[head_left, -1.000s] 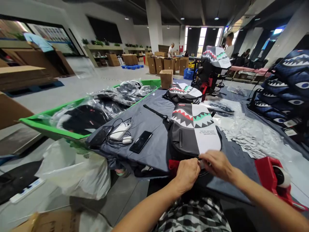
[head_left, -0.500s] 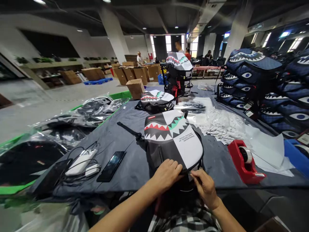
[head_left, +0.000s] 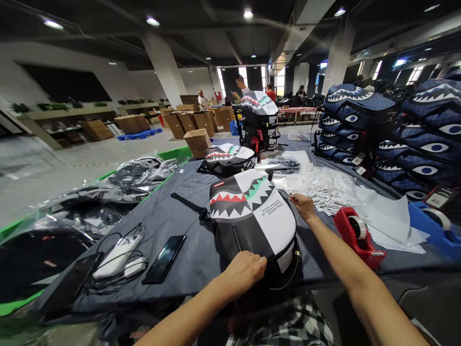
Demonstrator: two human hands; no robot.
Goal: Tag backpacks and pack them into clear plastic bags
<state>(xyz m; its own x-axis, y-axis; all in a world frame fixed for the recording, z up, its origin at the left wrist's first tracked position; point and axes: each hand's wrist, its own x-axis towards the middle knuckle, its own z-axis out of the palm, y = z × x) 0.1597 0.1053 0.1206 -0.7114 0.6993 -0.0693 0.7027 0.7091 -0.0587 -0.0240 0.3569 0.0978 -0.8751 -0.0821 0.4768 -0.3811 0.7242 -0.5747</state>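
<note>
A black, grey and white backpack (head_left: 252, 216) with a red and green shark-mouth print lies on its back on the table in front of me. My left hand (head_left: 248, 270) is closed on its near edge, fingertips hidden behind the panel. At the bag's upper right side, my right hand (head_left: 303, 205) has its fingers pinched together; whatever they hold is too small to make out. A gold-coloured zipper part (head_left: 297, 253) shows at the lower right corner. One black strap (head_left: 189, 204) stretches out to the left.
A red tape dispenser (head_left: 358, 235) and white paper sheets (head_left: 385, 211) lie at right, with a pile of white tags (head_left: 327, 187) behind. At left are a phone (head_left: 164, 259) and a white charger (head_left: 117, 256) with cables. Stacked blue backpacks (head_left: 353, 117) stand at far right.
My right hand has moved from the bag's near right corner up along its right side. My left hand stays at the near edge. The view has tilted up slightly.
</note>
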